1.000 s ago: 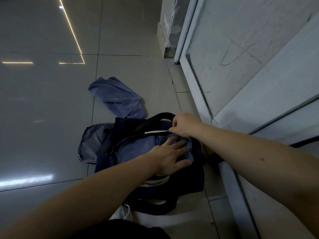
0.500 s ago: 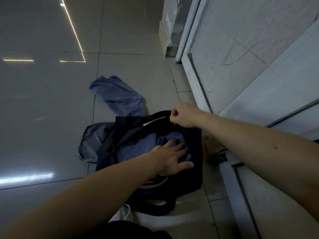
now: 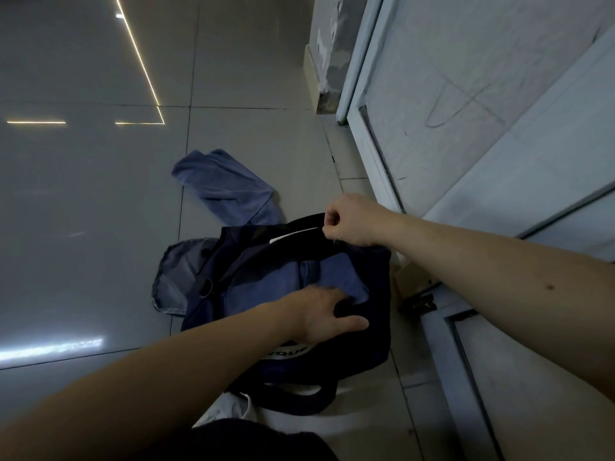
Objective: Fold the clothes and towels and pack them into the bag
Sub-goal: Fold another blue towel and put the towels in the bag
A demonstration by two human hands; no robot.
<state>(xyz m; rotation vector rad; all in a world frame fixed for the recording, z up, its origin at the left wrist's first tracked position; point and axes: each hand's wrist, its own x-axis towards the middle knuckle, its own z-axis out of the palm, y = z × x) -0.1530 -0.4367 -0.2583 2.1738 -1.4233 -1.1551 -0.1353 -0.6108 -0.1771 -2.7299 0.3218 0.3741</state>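
A dark navy bag lies open on the tiled floor. A folded blue towel sits inside its mouth. My left hand reaches into the near side of the opening, its fingers tucked under the towel's edge and its thumb lying on the bag's near rim. My right hand pinches the far rim of the bag and holds it up. A second blue towel lies crumpled on the floor beyond the bag. A denim garment pokes out from under the bag's left side.
A pale door and its frame stand close on the right. A white cloth lies under the bag's near strap. Glossy grey floor tiles spread to the left.
My right hand lifted the bag's far rim up and away, widening the opening. My left hand slid from flat on top of the towel down to its near edge.
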